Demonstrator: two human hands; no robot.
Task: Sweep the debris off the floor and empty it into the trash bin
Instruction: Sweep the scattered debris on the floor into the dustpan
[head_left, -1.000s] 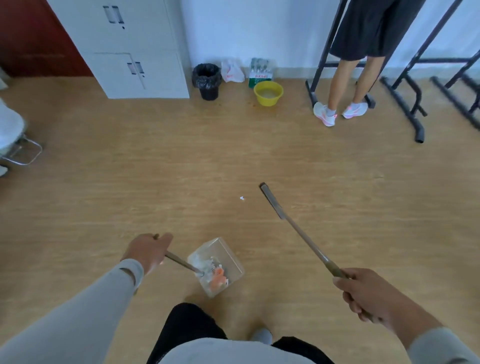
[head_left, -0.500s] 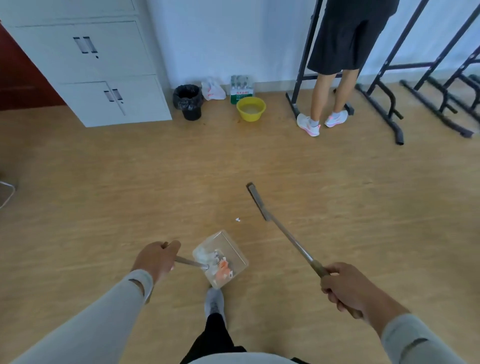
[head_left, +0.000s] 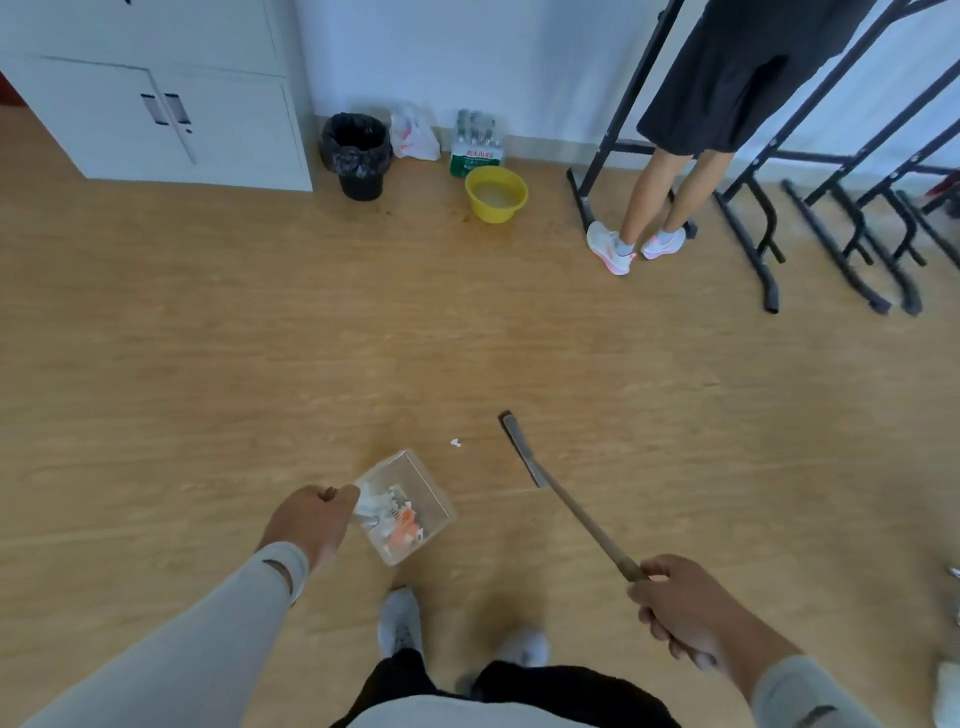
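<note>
My left hand (head_left: 311, 519) grips the metal handle of a clear dustpan (head_left: 415, 483), held above the wooden floor with white and orange debris (head_left: 397, 522) lying in it. My right hand (head_left: 680, 613) grips the thin handle of a broom (head_left: 550, 488), whose narrow dark head points away from me over the floor. One small white scrap (head_left: 455, 442) lies on the floor between the dustpan and the broom head. The trash bin (head_left: 356, 156), lined with a black bag, stands far ahead against the wall.
A white cabinet (head_left: 156, 104) stands left of the bin. A white plastic bag (head_left: 413, 136), a pack of bottles (head_left: 475, 140) and a yellow basin (head_left: 496, 193) sit to the bin's right. A person (head_left: 670, 156) stands by black metal racks (head_left: 831, 208) at the right.
The bin and wall have drawn closer and shifted in view as I walk forward. Both hands keep their grips on dustpan and broom; the scrap on the floor now lies nearer the dustpan.
</note>
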